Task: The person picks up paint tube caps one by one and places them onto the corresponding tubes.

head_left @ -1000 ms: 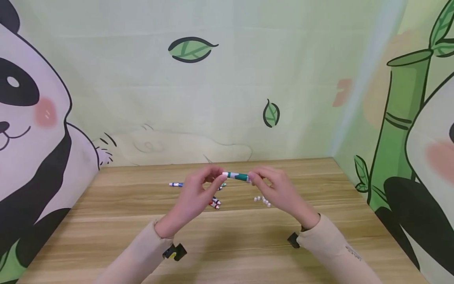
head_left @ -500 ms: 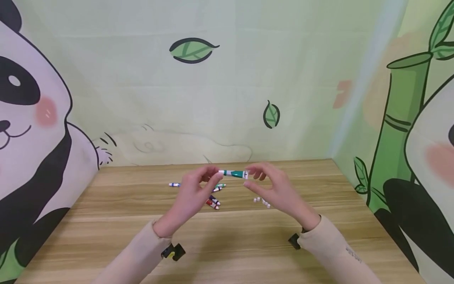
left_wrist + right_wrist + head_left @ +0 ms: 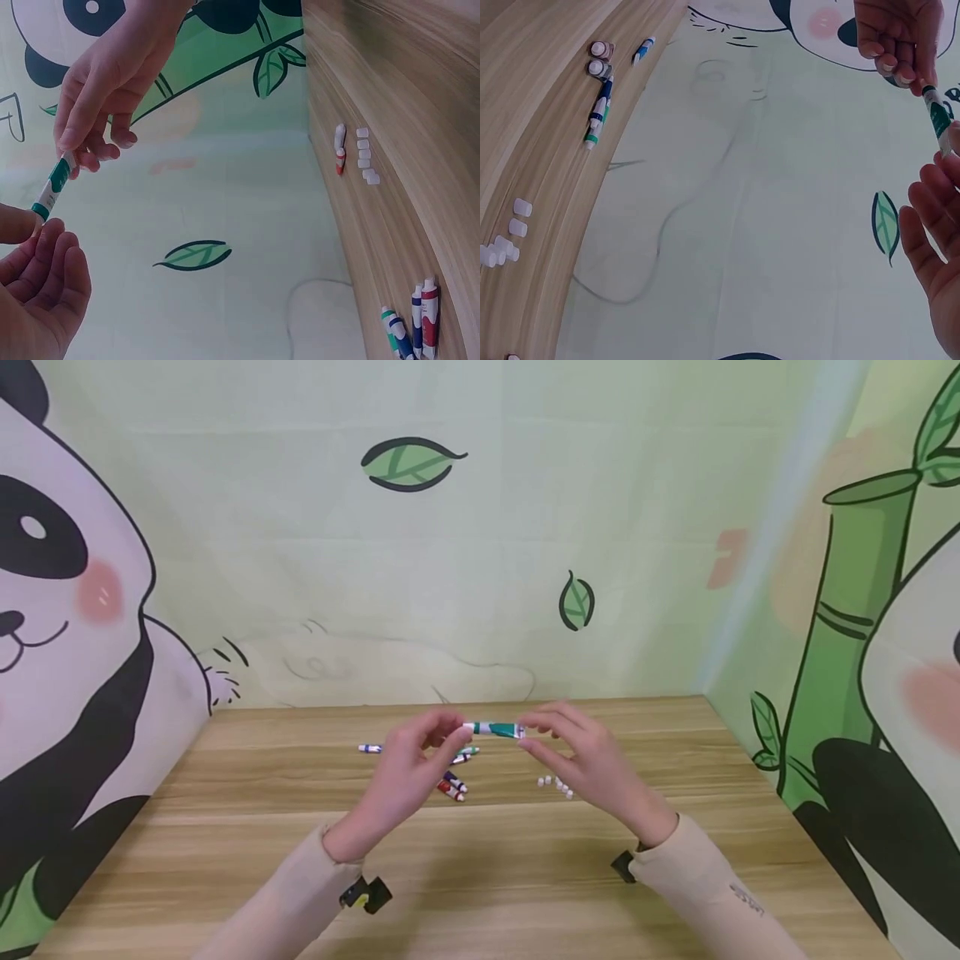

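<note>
A green-and-white marker is held up nearly level between the two hands, above the table. My left hand pinches its white left end between thumb and fingertips. At the other end, my right hand has its thumb and fingertips on the tip, which they partly cover. In the left wrist view the marker slants between the hands, a green band close to the left thumb. Behind the left hand, several markers lie on the wooden table, among them a red marker and a blue marker.
Several small white plugs lie on the table beyond the right forearm. A small white-and-red piece lies beside them in the left wrist view. A cloth backdrop printed with pandas and leaves rises behind the table.
The right thumb and fingers came off the marker's right end half a second ago, baring it, and are now back on it. The left hand keeps its pinch.
</note>
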Motion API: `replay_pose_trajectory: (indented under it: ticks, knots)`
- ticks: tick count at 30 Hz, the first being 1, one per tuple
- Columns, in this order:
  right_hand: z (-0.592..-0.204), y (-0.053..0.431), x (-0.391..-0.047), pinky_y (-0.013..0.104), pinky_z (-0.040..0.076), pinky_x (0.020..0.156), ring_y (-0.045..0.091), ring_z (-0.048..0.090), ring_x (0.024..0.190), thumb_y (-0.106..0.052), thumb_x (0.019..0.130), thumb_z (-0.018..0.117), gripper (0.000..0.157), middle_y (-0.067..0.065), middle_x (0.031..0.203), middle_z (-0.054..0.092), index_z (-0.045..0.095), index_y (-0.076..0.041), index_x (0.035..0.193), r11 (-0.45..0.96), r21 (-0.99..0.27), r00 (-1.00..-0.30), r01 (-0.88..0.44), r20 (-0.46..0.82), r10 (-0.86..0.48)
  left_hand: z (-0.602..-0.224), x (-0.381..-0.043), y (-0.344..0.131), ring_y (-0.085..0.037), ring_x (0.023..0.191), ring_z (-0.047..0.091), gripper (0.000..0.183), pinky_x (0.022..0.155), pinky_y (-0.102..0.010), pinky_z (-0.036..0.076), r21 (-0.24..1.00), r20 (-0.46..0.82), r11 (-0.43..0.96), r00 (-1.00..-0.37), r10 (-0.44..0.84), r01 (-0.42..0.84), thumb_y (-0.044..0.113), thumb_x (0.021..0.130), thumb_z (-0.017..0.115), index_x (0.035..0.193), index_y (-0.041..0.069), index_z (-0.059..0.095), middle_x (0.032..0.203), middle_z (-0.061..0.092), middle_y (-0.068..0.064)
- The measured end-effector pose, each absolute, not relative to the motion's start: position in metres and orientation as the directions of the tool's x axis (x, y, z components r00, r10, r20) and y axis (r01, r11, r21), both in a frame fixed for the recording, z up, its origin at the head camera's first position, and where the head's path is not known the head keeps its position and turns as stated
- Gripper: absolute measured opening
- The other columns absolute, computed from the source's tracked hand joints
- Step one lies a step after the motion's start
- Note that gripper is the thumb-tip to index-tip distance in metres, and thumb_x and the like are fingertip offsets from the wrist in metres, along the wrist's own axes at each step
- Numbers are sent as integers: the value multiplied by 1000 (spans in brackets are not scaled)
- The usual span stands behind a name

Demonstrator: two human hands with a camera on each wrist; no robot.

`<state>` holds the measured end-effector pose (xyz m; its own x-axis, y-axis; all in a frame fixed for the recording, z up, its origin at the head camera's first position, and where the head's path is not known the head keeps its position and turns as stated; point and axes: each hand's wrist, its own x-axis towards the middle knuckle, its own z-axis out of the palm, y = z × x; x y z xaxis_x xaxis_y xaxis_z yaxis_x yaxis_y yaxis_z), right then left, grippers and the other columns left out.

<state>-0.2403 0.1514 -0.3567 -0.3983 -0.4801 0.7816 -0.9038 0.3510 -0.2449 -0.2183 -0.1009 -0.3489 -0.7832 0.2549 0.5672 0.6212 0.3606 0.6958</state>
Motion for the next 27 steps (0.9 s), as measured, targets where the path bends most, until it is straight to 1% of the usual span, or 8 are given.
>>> replay_pose_trajectory:
  ticks: [5,7,9,12,15,19,22,27]
  knots:
    - [-360,150,-241,32,58,75,14,66,91,-38,103,54,38,3,104,69,71,-5,109,360,-257,-414,-897,776,-476,-352,-218,-100,-14,74,62,14,60,-27,53,713,558,336,-788,261,616,19,98,68,105,7,70,89,70,0]
    - [-362,149,-242,31,57,74,13,65,88,-32,104,56,31,3,100,70,71,-5,105,360,-261,-416,-896,781,-466,-353,-218,-100,-13,76,64,15,62,-26,54,711,562,328,-783,266,622,19,98,68,105,7,70,90,70,0]
    - [-363,148,-242,29,55,72,13,63,84,-23,103,60,22,1,96,69,71,-5,102,356,-282,-429,-891,780,-456,-354,-218,-100,-13,78,65,15,66,-26,56,700,574,327,-772,271,635,19,98,68,105,6,70,91,70,0]
    - [-364,145,-240,28,52,70,11,59,80,-8,99,64,8,-1,91,68,72,-7,98,345,-355,-484,-869,759,-437,-355,-217,-100,-13,80,66,13,71,-28,57,679,599,326,-753,273,658,17,98,68,105,6,70,91,71,0]
    - [-364,142,-236,28,52,70,11,57,78,-3,98,63,11,-4,89,66,71,-9,95,330,-471,-573,-818,706,-415,-355,-217,-100,-17,82,68,14,73,-30,58,663,620,323,-737,270,676,17,98,68,104,5,70,91,71,-3]
    - [-362,140,-232,29,51,70,14,57,78,-6,101,61,15,-2,86,64,70,-12,91,320,-577,-659,-751,642,-391,-356,-217,-101,-22,82,69,16,73,-32,58,650,633,325,-726,269,687,19,98,68,105,4,70,92,71,-3]
    - [-362,139,-232,30,51,71,14,58,78,-8,101,60,16,1,85,65,70,-12,89,325,-602,-683,-730,622,-384,-357,-217,-101,-22,82,69,16,72,-32,58,649,633,325,-726,270,687,18,98,68,105,4,70,91,71,-1]
    - [-363,137,-232,30,51,71,15,58,78,-9,101,60,16,5,84,65,70,-12,90,338,-604,-692,-722,616,-376,-358,-217,-102,-15,82,68,15,72,-31,59,664,621,326,-739,261,673,17,98,68,105,3,71,91,71,-2]
